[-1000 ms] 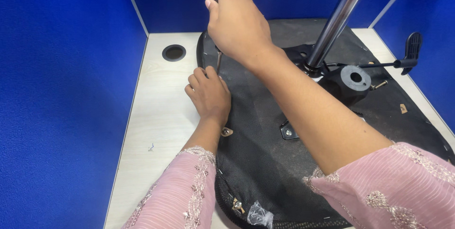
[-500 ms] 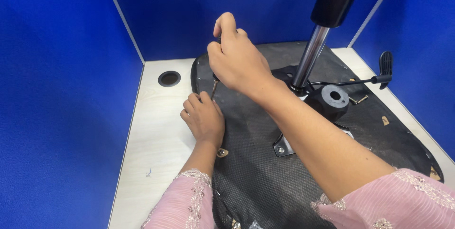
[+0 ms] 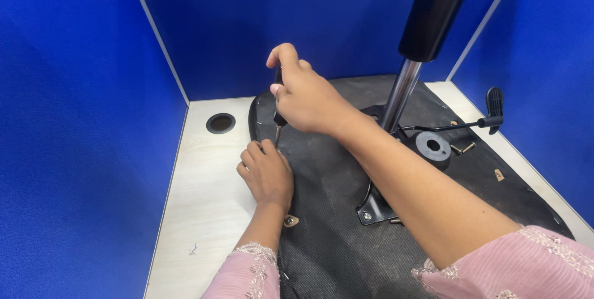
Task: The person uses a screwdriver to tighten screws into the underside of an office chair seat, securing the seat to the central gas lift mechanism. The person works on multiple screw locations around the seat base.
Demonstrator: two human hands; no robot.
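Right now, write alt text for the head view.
A right hand holds a screwdriver upright over the edge of an upturned black chair seat, while the left hand steadies its tip. The seat lies on a pale desk between blue partitions, gas lift column pointing up.

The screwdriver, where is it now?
In the head view, the screwdriver stands upright in the right hand, left of the metal post, its tip beside the left hand.
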